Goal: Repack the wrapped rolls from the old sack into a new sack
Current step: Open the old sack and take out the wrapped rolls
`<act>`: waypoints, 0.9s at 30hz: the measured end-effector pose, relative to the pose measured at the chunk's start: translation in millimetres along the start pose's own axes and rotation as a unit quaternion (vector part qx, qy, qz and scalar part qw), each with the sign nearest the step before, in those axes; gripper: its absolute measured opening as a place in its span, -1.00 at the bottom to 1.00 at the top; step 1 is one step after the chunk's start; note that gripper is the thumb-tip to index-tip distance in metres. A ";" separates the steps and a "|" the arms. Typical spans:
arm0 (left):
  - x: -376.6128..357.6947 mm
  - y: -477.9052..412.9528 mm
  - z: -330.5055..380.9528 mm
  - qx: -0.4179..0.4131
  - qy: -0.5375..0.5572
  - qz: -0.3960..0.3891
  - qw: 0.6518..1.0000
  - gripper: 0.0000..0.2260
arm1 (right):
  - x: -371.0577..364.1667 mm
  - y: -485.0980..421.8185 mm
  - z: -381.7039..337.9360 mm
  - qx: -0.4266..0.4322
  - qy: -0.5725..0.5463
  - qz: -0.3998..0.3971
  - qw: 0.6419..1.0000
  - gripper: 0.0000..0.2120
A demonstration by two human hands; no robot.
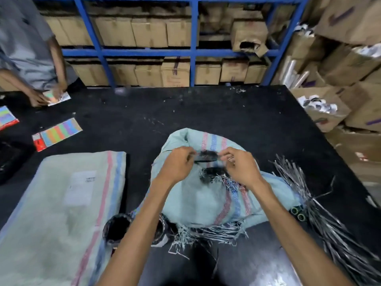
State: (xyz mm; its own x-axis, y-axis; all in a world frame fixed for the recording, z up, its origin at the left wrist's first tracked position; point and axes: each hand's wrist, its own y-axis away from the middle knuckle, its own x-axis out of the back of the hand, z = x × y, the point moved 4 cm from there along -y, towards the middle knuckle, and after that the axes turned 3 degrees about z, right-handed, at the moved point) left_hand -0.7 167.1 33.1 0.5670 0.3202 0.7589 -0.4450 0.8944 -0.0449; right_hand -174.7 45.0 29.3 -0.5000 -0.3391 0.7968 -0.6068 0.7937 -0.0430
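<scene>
A torn pale green woven sack (202,195) with pink and blue stripes lies bunched on the black table (237,116) in front of me, frayed at its near edge. My left hand (177,162) and my right hand (239,164) both pinch the fabric beside a ragged dark hole near the sack's top. A flat, folded pale green sack (61,213) with a white label lies to the left. A dark roll end (117,226) sits between the two sacks, partly hidden by my left forearm. The image is blurred, so the sack's contents are unclear.
A bundle of silvery strips (329,213) fans out at the right, with two small green rings (298,213) beside it. Colourful sheets (59,132) lie at the left, where another person's hands (39,98) hold a packet. Blue shelving (193,52) with cartons stands behind.
</scene>
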 end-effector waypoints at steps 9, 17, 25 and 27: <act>-137.7 -93.2 -22.1 -0.009 -0.166 -0.248 0.955 -0.71 | -86.8 -32.8 97.3 0.081 0.278 -0.229 0.929 -0.68; -191.7 -103.1 -37.3 0.019 -0.232 -0.390 0.891 -0.30 | -90.4 -73.8 128.0 0.027 0.567 -0.354 0.744 -0.51; -200.6 -114.4 -52.3 0.048 -0.185 -0.370 0.909 -0.35 | -107.3 -81.4 139.2 0.043 0.648 -0.348 0.676 -0.44; -195.3 -115.2 -53.1 0.064 -0.162 -0.335 0.926 -0.42 | -99.8 -85.1 131.9 0.029 0.618 -0.328 0.714 -0.39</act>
State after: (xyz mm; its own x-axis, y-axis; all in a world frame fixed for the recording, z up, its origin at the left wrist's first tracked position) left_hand -23.4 18.1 -144.4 0.5168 -0.4223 0.7448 -0.1588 0.8075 0.5681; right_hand -154.7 -55.3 -126.0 0.8087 0.1049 0.5789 -0.5025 0.6348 0.5869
